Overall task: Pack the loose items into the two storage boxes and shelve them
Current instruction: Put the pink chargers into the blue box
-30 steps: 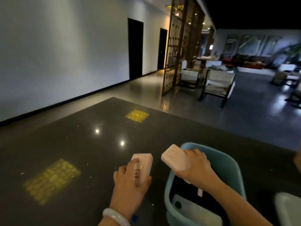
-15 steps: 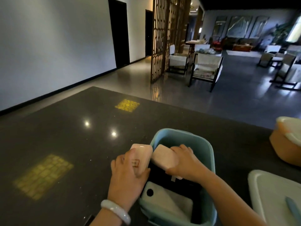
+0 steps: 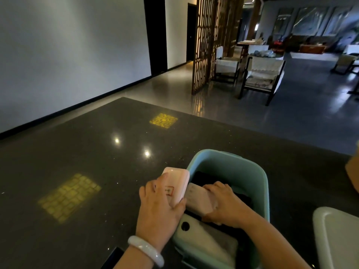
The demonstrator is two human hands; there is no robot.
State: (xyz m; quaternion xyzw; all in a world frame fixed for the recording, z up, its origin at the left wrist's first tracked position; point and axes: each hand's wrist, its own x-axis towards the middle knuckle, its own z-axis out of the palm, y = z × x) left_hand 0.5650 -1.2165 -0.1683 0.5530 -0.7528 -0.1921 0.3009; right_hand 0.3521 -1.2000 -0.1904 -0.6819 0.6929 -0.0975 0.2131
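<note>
Here the left hand [image 3: 158,207] holds a pink box [image 3: 177,184] just beside the blue bin [image 3: 260,183] on the dark table [image 3: 77,162]. The right hand [image 3: 225,204] holds another pink box [image 3: 198,199] inside the bin.

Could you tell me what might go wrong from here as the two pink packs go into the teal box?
1. The left hand holds its pink rectangular pack outside the teal plastic storage box, at its rim; it could catch the rim or slip onto the dark speckled table.
2. The box already holds a white flat item, so the pink pack in the right hand may sit crooked and crowd out the other.
</note>
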